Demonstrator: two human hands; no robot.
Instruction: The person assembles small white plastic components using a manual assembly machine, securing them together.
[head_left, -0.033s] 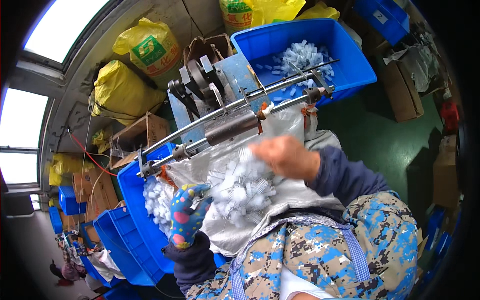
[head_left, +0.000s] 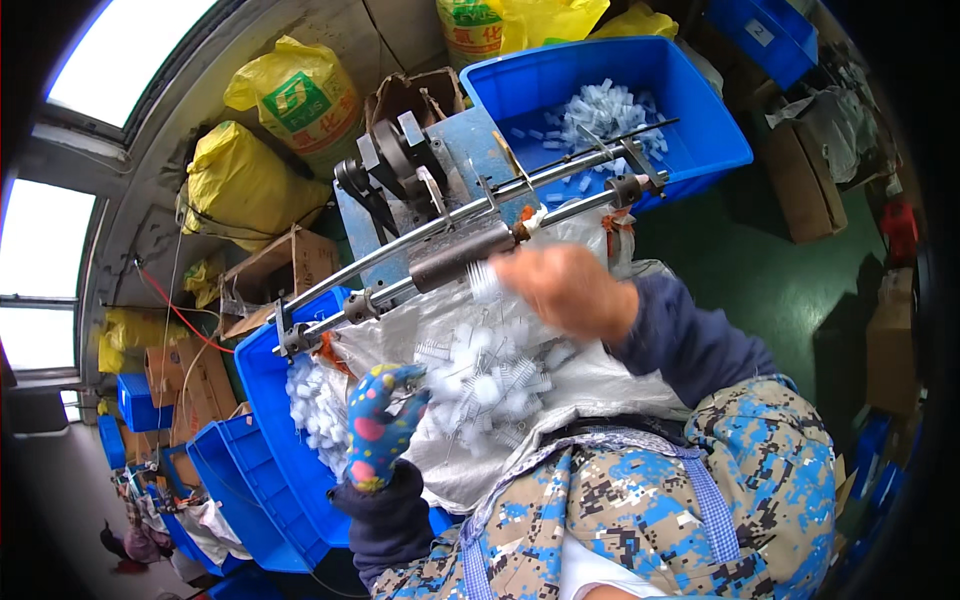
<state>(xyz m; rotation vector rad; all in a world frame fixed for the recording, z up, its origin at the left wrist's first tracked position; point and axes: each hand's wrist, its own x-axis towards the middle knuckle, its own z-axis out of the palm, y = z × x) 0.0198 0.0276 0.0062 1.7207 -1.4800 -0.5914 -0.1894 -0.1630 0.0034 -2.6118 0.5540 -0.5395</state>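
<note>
In the head view we look down on our lap, where a white woven sack is spread and carries a heap of small white plastic pieces. Our right hand is bare and blurred; it is curled over the upper edge of the heap, just below the dark roller on the rail, and seems to pinch one white piece at its fingertips, though the blur leaves the grip itself hard to read. Our left hand wears a blue glove with coloured spots, its fingers bent and half closed, touching the left side of the heap; we cannot tell whether it holds anything. Two metal rails run slantwise across the scene above the sack. Behind them stands a blue bin with more white pieces, and another blue bin lies left of the gloved hand. Yellow sacks lean by the wall.
</note>
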